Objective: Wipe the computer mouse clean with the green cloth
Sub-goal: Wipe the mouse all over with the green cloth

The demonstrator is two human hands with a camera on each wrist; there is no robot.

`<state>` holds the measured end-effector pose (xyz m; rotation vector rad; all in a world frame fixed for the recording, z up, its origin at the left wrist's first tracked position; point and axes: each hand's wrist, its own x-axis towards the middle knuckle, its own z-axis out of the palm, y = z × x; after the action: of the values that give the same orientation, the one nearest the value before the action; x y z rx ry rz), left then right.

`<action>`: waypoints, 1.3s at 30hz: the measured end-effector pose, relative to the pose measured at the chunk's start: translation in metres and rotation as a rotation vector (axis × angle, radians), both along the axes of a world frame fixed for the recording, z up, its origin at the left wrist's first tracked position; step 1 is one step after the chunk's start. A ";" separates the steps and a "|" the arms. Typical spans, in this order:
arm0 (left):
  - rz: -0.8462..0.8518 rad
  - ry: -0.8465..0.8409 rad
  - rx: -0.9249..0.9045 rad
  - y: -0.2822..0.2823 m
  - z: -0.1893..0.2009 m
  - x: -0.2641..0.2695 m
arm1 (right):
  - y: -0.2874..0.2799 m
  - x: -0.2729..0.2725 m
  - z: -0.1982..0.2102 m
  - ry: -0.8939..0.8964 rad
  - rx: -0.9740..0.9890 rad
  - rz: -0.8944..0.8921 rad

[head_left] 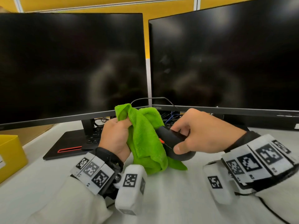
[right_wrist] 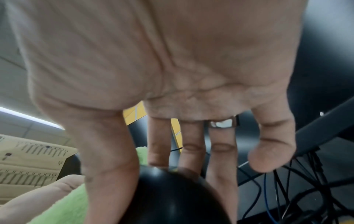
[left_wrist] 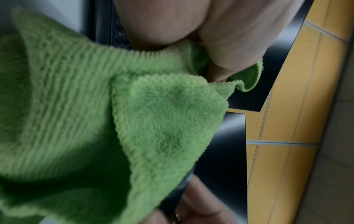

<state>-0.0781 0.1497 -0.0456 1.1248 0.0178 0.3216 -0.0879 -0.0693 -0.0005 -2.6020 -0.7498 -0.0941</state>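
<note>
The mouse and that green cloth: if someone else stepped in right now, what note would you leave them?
Left hand: grips the bunched green cloth, holding it against the front of the mouse.
Right hand: holds the black computer mouse lifted off the white desk, thumb on the near side, fingers on the far side.
Done: both things are picked up and cloth meets mouse. How much is already wiped cannot be told.
Left: rub the cloth over the top, sides and underside, then set the mouse down.
</note>
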 end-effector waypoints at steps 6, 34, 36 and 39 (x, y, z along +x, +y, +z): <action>-0.003 0.059 -0.061 0.008 0.002 0.004 | -0.028 -0.008 -0.002 0.066 -0.089 -0.011; 0.329 0.333 -0.123 0.082 -0.024 0.055 | -0.162 -0.008 0.014 0.112 -0.053 -0.298; 0.211 0.311 -0.141 0.084 -0.028 0.057 | -0.160 -0.005 0.014 0.072 0.080 -0.285; -0.008 0.310 -0.122 0.060 -0.015 0.037 | -0.151 -0.002 0.015 0.041 0.299 -0.298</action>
<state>-0.0413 0.2093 -0.0602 1.0439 0.3033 0.1349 -0.0898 -0.2199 0.0142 -2.3995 -0.3014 -0.2226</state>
